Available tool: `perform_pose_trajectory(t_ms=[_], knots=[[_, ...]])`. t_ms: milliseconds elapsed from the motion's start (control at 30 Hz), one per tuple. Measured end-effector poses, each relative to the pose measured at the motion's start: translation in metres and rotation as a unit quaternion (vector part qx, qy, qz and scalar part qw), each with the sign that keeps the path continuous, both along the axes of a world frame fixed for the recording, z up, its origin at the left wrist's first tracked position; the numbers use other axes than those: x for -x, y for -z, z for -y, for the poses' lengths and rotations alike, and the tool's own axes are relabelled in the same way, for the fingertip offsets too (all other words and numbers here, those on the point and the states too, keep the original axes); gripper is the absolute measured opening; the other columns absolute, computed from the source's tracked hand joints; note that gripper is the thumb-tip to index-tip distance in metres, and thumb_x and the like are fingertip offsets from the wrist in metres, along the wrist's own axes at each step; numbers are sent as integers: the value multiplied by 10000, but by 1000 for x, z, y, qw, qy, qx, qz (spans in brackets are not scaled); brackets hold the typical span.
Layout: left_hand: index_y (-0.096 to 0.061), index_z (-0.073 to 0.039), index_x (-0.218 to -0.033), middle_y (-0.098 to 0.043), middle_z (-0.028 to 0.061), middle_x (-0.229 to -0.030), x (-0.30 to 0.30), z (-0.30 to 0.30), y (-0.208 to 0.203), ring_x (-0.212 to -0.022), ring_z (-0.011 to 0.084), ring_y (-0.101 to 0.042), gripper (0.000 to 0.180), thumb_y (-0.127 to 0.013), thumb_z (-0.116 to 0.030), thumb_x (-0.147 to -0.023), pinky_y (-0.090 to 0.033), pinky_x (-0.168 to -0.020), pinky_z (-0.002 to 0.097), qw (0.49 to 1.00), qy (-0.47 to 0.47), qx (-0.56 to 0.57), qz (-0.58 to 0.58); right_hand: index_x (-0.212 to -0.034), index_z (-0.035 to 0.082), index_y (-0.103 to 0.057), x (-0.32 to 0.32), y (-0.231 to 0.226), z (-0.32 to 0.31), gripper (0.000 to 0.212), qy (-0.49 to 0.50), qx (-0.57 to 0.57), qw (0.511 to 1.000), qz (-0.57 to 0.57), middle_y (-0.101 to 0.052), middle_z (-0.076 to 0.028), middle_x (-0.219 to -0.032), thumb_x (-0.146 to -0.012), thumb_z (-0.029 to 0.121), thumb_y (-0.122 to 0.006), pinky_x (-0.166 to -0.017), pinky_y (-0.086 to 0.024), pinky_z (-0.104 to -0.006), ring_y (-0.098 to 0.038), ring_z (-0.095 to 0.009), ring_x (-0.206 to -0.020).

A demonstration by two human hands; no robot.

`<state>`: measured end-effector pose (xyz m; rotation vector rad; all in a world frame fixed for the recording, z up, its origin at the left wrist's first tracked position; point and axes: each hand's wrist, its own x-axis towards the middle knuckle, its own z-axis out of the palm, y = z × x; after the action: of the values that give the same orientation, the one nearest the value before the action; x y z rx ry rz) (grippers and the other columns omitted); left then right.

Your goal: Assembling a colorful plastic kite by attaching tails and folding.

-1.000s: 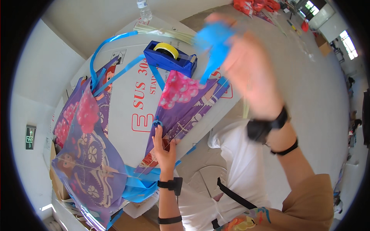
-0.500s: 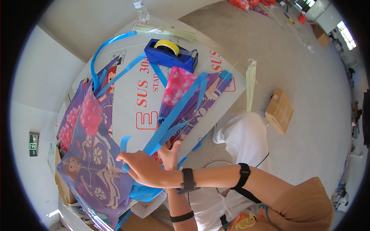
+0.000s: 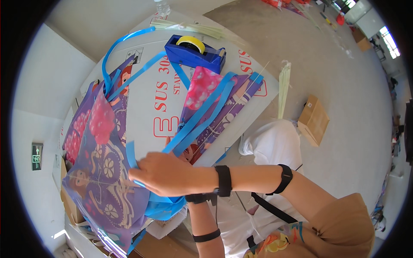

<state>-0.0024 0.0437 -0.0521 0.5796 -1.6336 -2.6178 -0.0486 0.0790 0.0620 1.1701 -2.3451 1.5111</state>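
Observation:
My right hand reaches across to the left, its fingers pinched on a blue ribbon whose short end sticks up past them. Beneath it, my left hand is mostly hidden; a fingertip shows at the edge of a purple and pink printed kite, and the hand seems wrapped round the kite's near end. Blue ribbons run lengthwise along this kite, with a thin stick along its right side. Another printed kite, with a pale pink corner, lies on the left, close to my right fingertips.
A blue tape dispenser with yellow tape stands on the white printed board. Behind it lie a bundle of thin sticks and a clear bottle. More sticks and an open cardboard box are on the right.
My right hand has moved slightly up, covering more of my left hand, whose thumb was visible before. The ribbons on the kite now lie straighter. The view has shifted a little.

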Motion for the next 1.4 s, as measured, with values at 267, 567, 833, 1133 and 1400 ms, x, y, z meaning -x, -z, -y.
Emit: perform_pose_trajectory(t_ms=[267, 567, 833, 1133, 1400], knots=[[-363, -22, -1495, -506, 165, -1453, 25, 1, -9, -1198, 199, -544, 605, -436, -444, -1067, -505, -955, 298, 993, -91, -76, 0, -908, 51, -603, -46, 31, 19, 106, -82, -141, 986, -44, -592, -50, -841, -819, 57, -659, -749, -448, -350, -590, -213, -768], [-361, -9, -1491, -532, 198, -1428, 30, -2, -12, -1167, 224, -611, 620, -398, -466, -1075, -542, -903, 332, 987, -128, -92, 9, -1183, 142, -669, -19, 21, -10, 413, -362, 16, 904, 227, -543, -213, -1351, -773, 96, -692, -1113, -338, -498, -438, -289, -1373], [-430, 59, -1415, -598, 226, -1337, 26, 4, 0, -1138, 246, -637, 605, -395, -441, -1078, -539, -926, 333, 992, -105, -69, -12, -1071, 62, -656, 107, 63, -85, 307, -83, -208, 969, 105, -686, -113, -1096, -796, -57, -588, -940, -472, -430, -603, -312, -1091], [-434, 11, -1419, -592, 198, -1347, 27, 4, -2, -1157, 259, -638, 565, -379, -440, -1083, -564, -833, 333, 993, -97, -73, 1, -1049, 98, -616, 116, 82, -97, 210, -141, -269, 951, 62, -676, -71, -989, -856, 45, -679, -1001, -433, -444, -615, -267, -1047], [-495, 12, -1382, -643, 170, -1242, 28, 5, 5, -1131, 226, -635, 522, -386, -406, -1089, -526, -855, 335, 985, -131, -109, 23, -1060, 100, -625, 108, 24, -115, 145, -118, -151, 976, 103, -676, -68, -972, -915, 88, -625, -821, -498, -422, -649, -305, -949]])
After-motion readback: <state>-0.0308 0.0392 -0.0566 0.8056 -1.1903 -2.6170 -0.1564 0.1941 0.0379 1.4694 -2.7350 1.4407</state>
